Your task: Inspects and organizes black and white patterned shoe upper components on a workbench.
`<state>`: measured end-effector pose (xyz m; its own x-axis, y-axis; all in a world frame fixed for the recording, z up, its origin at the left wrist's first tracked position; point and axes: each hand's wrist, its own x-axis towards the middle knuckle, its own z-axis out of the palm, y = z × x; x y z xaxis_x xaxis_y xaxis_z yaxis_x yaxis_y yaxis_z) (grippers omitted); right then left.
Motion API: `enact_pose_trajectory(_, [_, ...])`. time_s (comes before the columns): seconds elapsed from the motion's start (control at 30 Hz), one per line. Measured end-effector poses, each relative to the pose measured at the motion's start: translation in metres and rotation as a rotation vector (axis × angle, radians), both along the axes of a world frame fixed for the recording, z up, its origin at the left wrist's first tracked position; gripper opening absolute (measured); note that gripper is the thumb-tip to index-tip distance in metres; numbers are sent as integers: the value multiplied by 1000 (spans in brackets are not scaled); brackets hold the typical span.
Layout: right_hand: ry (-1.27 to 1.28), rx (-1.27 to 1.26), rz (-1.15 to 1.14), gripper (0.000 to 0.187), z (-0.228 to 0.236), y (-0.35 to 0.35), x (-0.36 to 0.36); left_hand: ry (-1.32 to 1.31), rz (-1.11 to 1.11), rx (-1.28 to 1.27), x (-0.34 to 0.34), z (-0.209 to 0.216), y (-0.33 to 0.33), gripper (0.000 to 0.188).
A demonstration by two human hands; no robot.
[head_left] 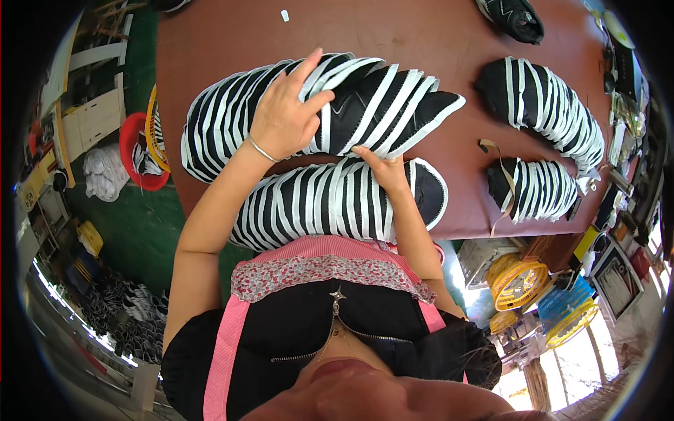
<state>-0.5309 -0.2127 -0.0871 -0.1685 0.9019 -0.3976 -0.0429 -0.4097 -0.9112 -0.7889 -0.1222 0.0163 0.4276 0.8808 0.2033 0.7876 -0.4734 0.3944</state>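
Black shoe pieces edged in white, fanned out in a long overlapping row (330, 109), lie across the middle of the reddish-brown table (449, 42). The left hand (284, 116) rests flat on top of this row with its fingers (309, 74) spread. A second, similar fanned row (330, 200) lies along the table's near edge, against the person's body. The right hand (386, 168) sits between the two rows, fingers together, fingertips touching the farther row; whether it pinches a piece cannot be told. Two smaller fanned stacks (544, 105) (537, 188) lie toward the right edge, well apart from the hands. A black shoe (516, 17) sits at the far edge. A red basket (137, 158) stands beyond the left edge.
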Motion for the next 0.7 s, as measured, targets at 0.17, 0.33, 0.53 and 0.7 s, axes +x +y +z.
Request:
enact_pose_trajectory(0.17, [-10, 35, 18, 30, 7, 0, -3, -71, 202, -32, 37, 3, -11, 55])
enact_pose_trajectory(0.33, [-58, 91, -8, 33, 6, -1, -5, 61, 295, 53, 47, -19, -10, 58])
enact_pose_trajectory(0.53, [-31, 53, 48, 39, 9, 5, -4, 34, 245, -74, 57, 4, -10, 59])
enact_pose_trajectory(0.7, [16, 0, 9, 42, 11, 4, -7, 66, 256, -123, 57, 4, -13, 50])
